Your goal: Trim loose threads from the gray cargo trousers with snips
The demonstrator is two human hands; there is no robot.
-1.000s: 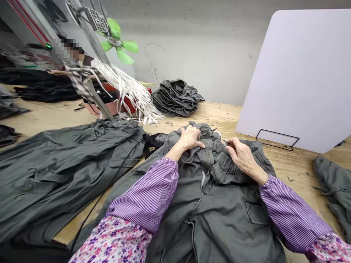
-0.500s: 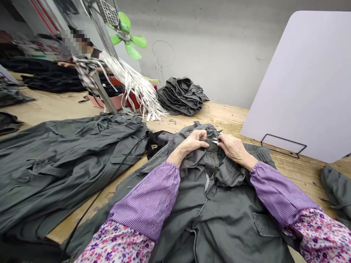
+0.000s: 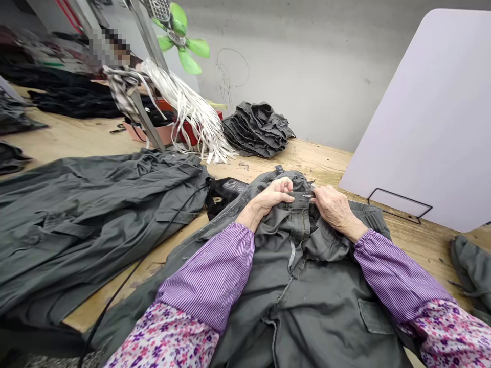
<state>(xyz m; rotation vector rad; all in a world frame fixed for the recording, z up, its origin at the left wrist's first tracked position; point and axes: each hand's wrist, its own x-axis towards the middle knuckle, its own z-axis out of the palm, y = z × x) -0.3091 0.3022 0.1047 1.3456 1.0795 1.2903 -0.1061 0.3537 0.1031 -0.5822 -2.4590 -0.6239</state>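
Dark grey-green trousers (image 3: 330,301) lie before me with the waist end away from me and the fly facing up. My left hand (image 3: 270,198) is closed on the left part of the waistband (image 3: 298,201), thumb on top and fingers curled. Just to the right, my right hand (image 3: 334,210) is closed round thread snips (image 3: 309,196). Only the thin metal tips show, at the waistband above the zip; the handles are hidden in the hand. A cut or buttonhole-like mark shows on the band between my hands.
More grey-green trousers (image 3: 103,204) are spread at the left, crossed by a black cord. A folded garment pile (image 3: 259,130), white strips (image 3: 199,122) on a metal post and a green fan (image 3: 180,41) stand behind. A white board (image 3: 425,122) leans at the right. A co-worker sits far left.
The snips' two blades stood open and apart before; now just their thin tips show, at the waistband. My right hand has turned slightly inward. The whole view has shifted a little.
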